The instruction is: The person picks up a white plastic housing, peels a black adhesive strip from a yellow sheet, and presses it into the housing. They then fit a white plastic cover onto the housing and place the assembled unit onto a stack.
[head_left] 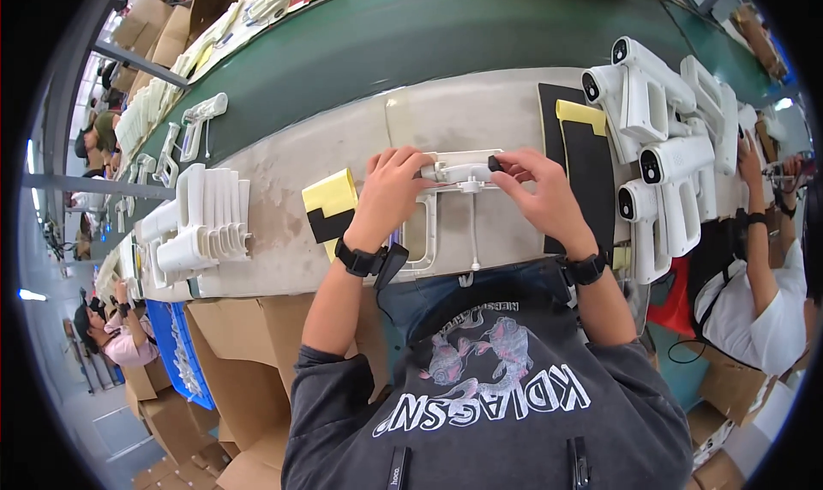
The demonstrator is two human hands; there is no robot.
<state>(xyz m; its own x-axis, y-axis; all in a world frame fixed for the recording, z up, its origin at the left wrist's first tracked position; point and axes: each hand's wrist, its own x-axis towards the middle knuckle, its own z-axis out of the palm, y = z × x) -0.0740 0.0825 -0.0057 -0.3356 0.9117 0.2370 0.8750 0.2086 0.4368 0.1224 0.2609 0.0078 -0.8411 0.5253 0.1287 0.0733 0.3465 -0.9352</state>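
An opened white plastic device housing (426,248) with a looped handle lies on the table before me. A pale tubular inner part (459,173) sits along its barrel, and a thin white stem (474,237) hangs down from the middle. My left hand (390,190) is closed at the left end of the tubular part, with the back of the hand hiding some of the housing. At the other end, my right hand (538,192) pinches a small black piece (495,163) between thumb and fingers.
Stacked white shell halves (206,220) stand left; finished-looking white handheld devices (660,138) are piled right beside a black mat (553,130). A yellow-and-black pad (330,200) lies near my left forearm. Beyond runs a green conveyor belt (343,70). A co-worker (754,293) is at right.
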